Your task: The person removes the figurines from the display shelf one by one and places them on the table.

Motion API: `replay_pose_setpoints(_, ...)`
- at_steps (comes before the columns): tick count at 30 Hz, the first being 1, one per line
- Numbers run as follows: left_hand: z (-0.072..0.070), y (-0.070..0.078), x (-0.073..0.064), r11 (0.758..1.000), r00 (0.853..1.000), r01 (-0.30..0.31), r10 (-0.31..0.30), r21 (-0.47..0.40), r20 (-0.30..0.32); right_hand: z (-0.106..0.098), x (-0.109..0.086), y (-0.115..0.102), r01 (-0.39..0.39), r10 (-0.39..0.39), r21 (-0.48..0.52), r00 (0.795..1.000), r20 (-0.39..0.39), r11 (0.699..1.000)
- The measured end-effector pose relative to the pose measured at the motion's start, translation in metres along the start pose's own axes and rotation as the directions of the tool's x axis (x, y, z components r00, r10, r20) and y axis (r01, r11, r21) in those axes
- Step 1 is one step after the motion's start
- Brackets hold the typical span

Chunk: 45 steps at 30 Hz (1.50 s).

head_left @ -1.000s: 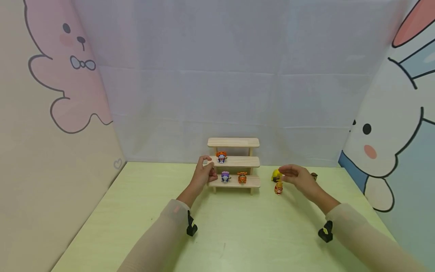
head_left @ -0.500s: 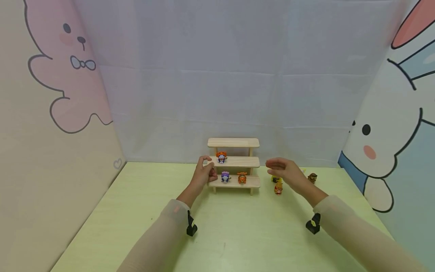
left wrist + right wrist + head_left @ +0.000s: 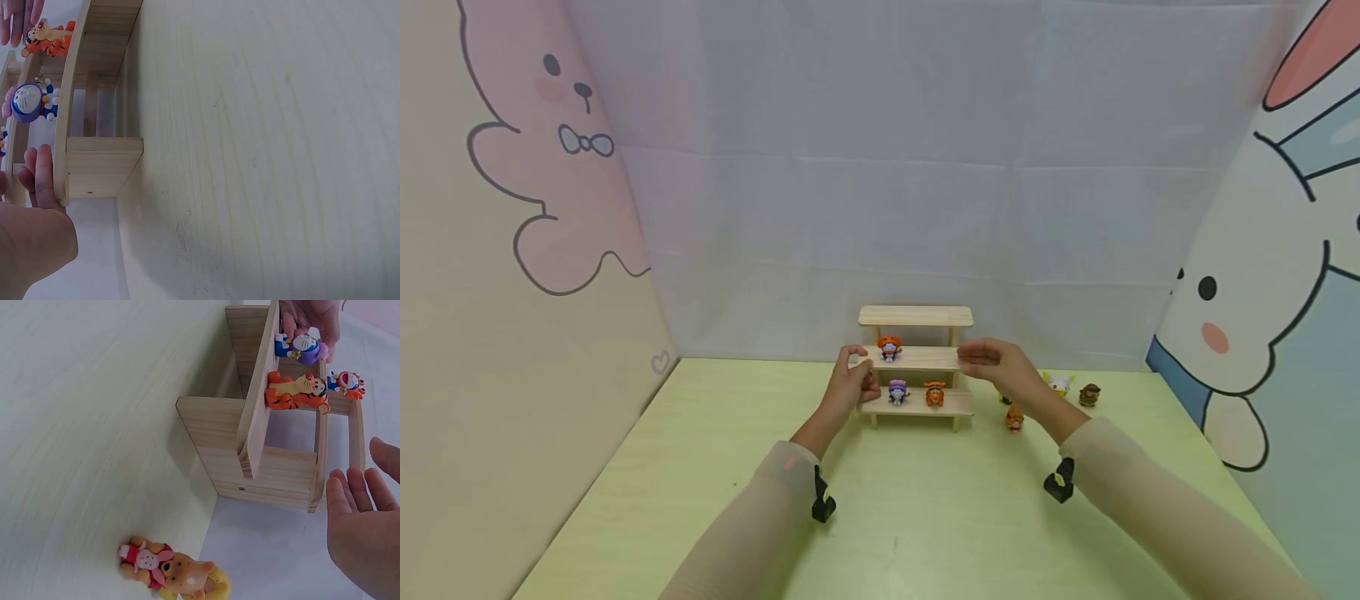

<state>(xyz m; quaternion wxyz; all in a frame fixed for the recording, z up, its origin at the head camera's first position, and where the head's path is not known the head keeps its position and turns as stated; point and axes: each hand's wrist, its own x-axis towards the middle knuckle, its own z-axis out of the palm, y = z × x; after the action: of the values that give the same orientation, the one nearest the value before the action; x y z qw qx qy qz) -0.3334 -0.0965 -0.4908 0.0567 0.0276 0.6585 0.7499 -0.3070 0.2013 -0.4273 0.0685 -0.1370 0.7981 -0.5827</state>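
At the left end of a three-tier wooden display shelf (image 3: 925,402), my left hand (image 3: 847,387) holds the tier ends with bent fingers. My right hand (image 3: 1003,367) is at the right end of the middle tier, its fingers (image 3: 356,490) relaxed and nothing seen between them; whether they touch the wood I cannot tell. A purple-hooded cat figurine (image 3: 897,392) and an orange tiger figurine (image 3: 935,393) stand on the bottom tier. On the middle tier, near my left fingers, is a cat figurine with an orange hood (image 3: 889,348).
On the table (image 3: 910,500) right of the shelf stand a bear figurine (image 3: 1014,418) holding a pink piglet, a yellow figurine (image 3: 219,586) partly hidden behind it, a white-and-yellow figurine (image 3: 1058,383) and a brown figurine (image 3: 1089,395). A pale cloth (image 3: 910,208) hangs behind.
My right hand has moved left from the yellow figurine to the shelf's right end, uncovering the white-and-yellow and brown figurines. My left hand has stayed put.
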Motion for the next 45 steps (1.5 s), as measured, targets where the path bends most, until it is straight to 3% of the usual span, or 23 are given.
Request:
replay_pose_setpoints(15, 0.001, -0.003, 0.003, 1.000, 1.000, -0.011, 0.011, -0.010, 0.015, 0.025, 0.028, -0.007, -0.029, 0.028, 0.029, 0.999, 0.023, 0.999)
replay_pose_setpoints(26, 0.000, -0.003, 0.003, 1.000, 1.000, 0.000, 0.000, -0.006, 0.009, 0.039, 0.045, -0.009, -0.031, 0.022, 0.086, 0.994, 0.103, 0.996)
replay_pose_setpoints(37, -0.002, -0.003, 0.003, 1.000, 1.000, -0.010, 0.010, -0.007, 0.000, 0.063, 0.067, -0.014, -0.039, 0.029, 0.087, 0.993, 0.112, 0.995)
replay_pose_setpoints(45, -0.002, -0.002, 0.003, 1.000, 1.000, -0.002, 0.002, -0.012, 0.000, 0.076, 0.073, -0.020, -0.055, 0.049, 0.062, 0.995, 0.092, 0.997)
